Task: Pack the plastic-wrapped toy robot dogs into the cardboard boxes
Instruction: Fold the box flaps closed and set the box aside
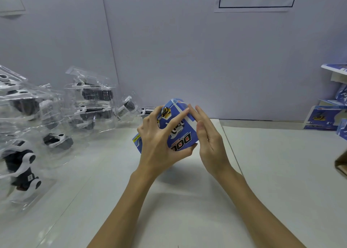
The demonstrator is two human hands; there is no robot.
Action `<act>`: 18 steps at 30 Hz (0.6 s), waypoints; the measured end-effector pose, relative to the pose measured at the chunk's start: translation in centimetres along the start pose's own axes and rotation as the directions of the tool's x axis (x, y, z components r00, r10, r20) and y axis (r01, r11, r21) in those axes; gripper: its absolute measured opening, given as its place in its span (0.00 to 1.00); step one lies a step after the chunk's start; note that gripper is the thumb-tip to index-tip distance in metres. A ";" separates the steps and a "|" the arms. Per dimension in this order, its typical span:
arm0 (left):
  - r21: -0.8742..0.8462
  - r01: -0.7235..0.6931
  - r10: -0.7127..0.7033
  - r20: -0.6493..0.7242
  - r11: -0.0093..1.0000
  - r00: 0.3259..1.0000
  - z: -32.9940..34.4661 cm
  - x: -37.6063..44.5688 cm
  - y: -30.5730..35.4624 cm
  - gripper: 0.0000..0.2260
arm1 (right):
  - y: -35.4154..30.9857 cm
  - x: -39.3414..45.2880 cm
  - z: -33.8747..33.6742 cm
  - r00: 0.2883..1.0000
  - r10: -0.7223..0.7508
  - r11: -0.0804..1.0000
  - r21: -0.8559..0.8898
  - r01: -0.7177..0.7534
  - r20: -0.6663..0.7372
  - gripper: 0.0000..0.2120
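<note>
At frame centre, your left hand [157, 146] is gripping a box [176, 127] while your flat, straight-fingered right hand [208, 135] is pressing its side, risking crushing the cardboard.

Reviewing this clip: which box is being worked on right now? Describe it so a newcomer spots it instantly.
Start at the white table and follow both forearms up to mid-frame. The blue box printed "DOG" sits between the left hand and right hand. Unlike the blue boxes stacked at the right edge, it is held up off the table.
</note>
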State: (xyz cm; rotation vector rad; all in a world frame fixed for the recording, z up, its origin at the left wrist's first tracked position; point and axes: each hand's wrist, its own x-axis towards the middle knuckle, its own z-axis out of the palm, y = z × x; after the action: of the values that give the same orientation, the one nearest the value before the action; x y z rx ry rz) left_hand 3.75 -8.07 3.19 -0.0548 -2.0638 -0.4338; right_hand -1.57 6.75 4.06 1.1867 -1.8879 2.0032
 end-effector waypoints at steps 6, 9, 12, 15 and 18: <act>-0.071 0.026 -0.023 0.038 0.997 0.999 0.1 0.1 0.1 0.32 | -0.4 0.4 0.3 0.997 0.066 0.992 0.109 -0.061 -0.042 0.22; -0.067 0.031 -0.029 0.037 0.997 0.999 0.2 0.1 0.2 0.31 | -0.1 0.3 0.6 0.995 0.073 0.994 0.092 -0.067 -0.063 0.22; -0.030 0.034 -0.032 0.045 0.999 0.998 0.0 0.2 0.2 0.32 | 0.6 0.3 0.0 0.999 0.042 0.996 -0.084 -0.041 0.001 0.23; -0.005 0.022 -0.021 0.050 1.000 0.999 0.1 0.1 0.0 0.32 | 1.0 0.1 -0.8 0.995 -0.039 0.970 -0.234 0.059 0.090 0.25; -0.003 0.034 -0.034 0.023 0.999 0.999 0.2 0.1 0.0 0.37 | 1.1 0.0 -0.8 0.992 -0.114 0.940 -0.318 0.127 0.058 0.28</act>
State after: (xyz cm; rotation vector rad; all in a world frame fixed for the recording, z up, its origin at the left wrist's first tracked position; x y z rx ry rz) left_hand 3.53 -8.05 3.13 -0.0272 -2.0892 -0.4596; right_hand -2.55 7.28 3.25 1.2216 -2.0076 1.5456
